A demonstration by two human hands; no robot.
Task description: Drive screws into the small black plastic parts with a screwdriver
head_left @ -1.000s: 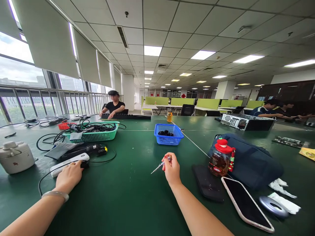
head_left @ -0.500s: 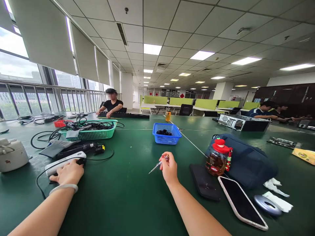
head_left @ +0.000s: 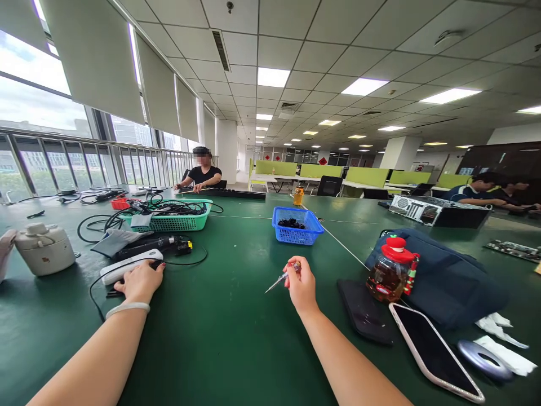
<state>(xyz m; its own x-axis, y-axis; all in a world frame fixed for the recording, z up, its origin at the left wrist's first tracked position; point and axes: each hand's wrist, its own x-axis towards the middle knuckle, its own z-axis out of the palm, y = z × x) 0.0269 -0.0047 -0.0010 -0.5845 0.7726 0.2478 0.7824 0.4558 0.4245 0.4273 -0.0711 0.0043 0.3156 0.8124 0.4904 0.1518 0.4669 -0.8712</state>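
Note:
In my right hand [head_left: 301, 285] a small screwdriver [head_left: 278, 282] is held between closed fingers. Its thin metal shaft points left and down above the green table, and a reddish handle shows partly among the fingers. My left hand [head_left: 141, 282] rests low on the table at the left, beside and partly over a white power strip [head_left: 134, 264]. The fingers curl over a small black object [head_left: 156, 264], mostly hidden beneath them. A thin black cable [head_left: 195, 263] runs past this hand. Beyond the right hand stands a blue basket [head_left: 297, 235] with small black parts inside.
A green basket [head_left: 180, 224] of tangled cables stands at the left, near a white flask [head_left: 45, 251]. On the right are a black pouch [head_left: 366, 313], a phone [head_left: 437, 352], a red-lidded jar [head_left: 389, 276] and a dark bag [head_left: 456, 279]. Another person [head_left: 205, 172] sits across the table.
The whole view has shifted, so the table's things appear farther right. My left hand stays by the power strip, and the right still holds the screwdriver in much the same pose.

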